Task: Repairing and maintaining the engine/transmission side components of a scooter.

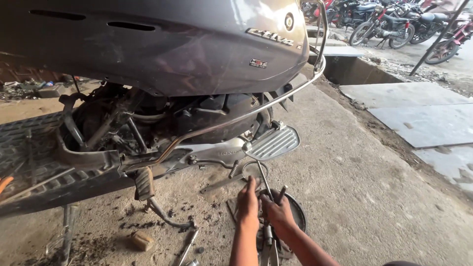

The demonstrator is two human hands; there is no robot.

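Both my left hand (248,199) and right hand (277,211) clamp on a thin metal rod (264,180) near the scooter (162,49), over the round tray (297,216) on the floor; I judge fitting underway, needing steady alignment.

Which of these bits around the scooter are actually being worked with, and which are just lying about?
In use:
left hand
right hand
thin metal rod between the hands
round dark pan under the hands
scooter

Lying about:
small wooden block
socket wrench on the ground
parked motorbikes behind
stone slabs
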